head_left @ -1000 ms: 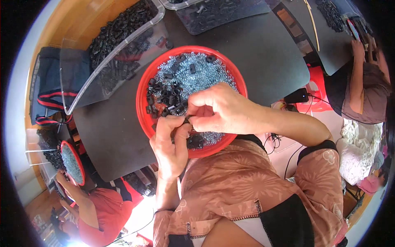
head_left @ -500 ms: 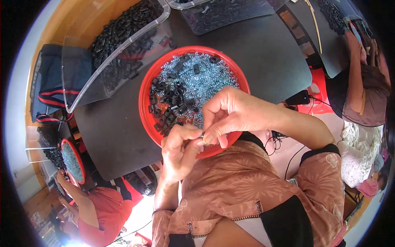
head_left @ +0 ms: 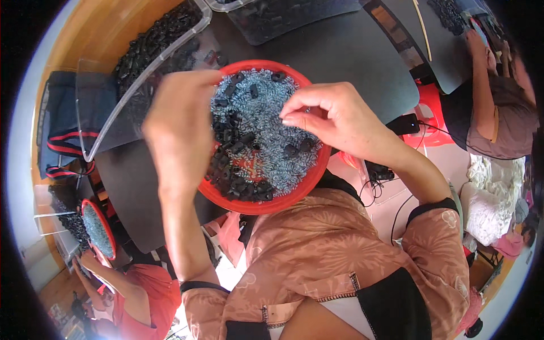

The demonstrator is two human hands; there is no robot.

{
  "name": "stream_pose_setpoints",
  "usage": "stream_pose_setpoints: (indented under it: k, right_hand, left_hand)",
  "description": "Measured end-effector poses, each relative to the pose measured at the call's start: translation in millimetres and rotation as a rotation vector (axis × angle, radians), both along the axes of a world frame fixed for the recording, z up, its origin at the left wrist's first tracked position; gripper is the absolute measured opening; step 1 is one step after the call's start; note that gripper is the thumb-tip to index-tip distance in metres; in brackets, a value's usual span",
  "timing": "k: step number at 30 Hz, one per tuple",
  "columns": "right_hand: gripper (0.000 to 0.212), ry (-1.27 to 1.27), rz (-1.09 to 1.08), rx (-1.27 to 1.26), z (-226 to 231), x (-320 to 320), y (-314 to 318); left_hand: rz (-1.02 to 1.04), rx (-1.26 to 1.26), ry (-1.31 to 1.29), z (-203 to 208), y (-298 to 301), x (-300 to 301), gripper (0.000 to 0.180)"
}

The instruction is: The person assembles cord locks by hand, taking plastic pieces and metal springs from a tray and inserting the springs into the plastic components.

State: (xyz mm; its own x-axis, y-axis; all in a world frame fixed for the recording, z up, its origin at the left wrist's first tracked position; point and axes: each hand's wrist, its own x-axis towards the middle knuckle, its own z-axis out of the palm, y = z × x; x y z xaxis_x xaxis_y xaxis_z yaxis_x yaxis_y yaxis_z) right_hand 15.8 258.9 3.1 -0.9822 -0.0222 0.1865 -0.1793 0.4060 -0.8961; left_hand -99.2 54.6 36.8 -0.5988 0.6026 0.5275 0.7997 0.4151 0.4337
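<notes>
A round red basin (head_left: 258,208) sits on the dark table in front of me, filled with small silvery coil springs (head_left: 266,141). Small black plastic parts (head_left: 226,136) lie among them, mostly along the left side and near edge. My right hand (head_left: 334,116) is over the basin's right part, thumb and forefinger tips close together above the springs. Whatever they pinch is too small to make out. Smeared by motion, my left hand (head_left: 180,116) is at the basin's left rim, in front of the clear plastic bin (head_left: 136,85). Its fingers cannot be read.
Black parts (head_left: 156,42) are heaped in the clear bin. A second clear bin (head_left: 294,20) stands at the far edge. One person (head_left: 144,300) works at lower left beside another red basin (head_left: 105,229); a second person (head_left: 496,113) works at far right. Dark folded cloth (head_left: 65,113) hangs at left.
My hands were together at the basin's near edge, fingertips meeting on a small piece. They have parted: the left swung up and left toward the bin, the right rose over the springs.
</notes>
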Motion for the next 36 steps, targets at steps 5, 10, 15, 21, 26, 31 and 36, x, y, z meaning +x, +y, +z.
stream_pose_setpoints:
  k: [5,10,15,21,26,31,36]
  right_hand:
    - [0.008,0.061,0.18,0.201,6.2,10.1,-12.6]
    - [0.017,0.202,0.237,0.551,-8.4,10.1,-32.5]
    - [0.014,0.343,0.147,0.633,-18.7,-8.8,-32.6]
    - [0.006,0.345,0.104,0.591,-17.8,-15.2,-30.2]
    - [0.007,0.29,0.212,0.581,-8.3,-2.7,-30.9]
    - [0.013,0.377,0.328,0.722,-18.5,-4.2,-48.1]
    - [0.014,0.459,0.322,0.741,-20.1,-16.1,-53.0]
  left_hand:
    - [-0.237,-0.215,0.108,-33.2,14.6,-4.5,0.021]
    - [-0.249,-0.261,0.077,-35.7,17.1,-2.7,0.02]
    - [-0.186,-0.305,0.016,-34.6,14.3,1.0,0.027]
    - [-0.196,-0.271,0.034,-38.9,8.9,1.9,0.028]
    - [-0.178,-0.267,0.073,-36.6,10.6,-0.7,0.022]
    - [-0.085,-0.224,0.144,-24.2,7.9,4.7,0.017]
    - [0.163,0.11,-0.486,-14.6,-8.4,34.3,0.017]
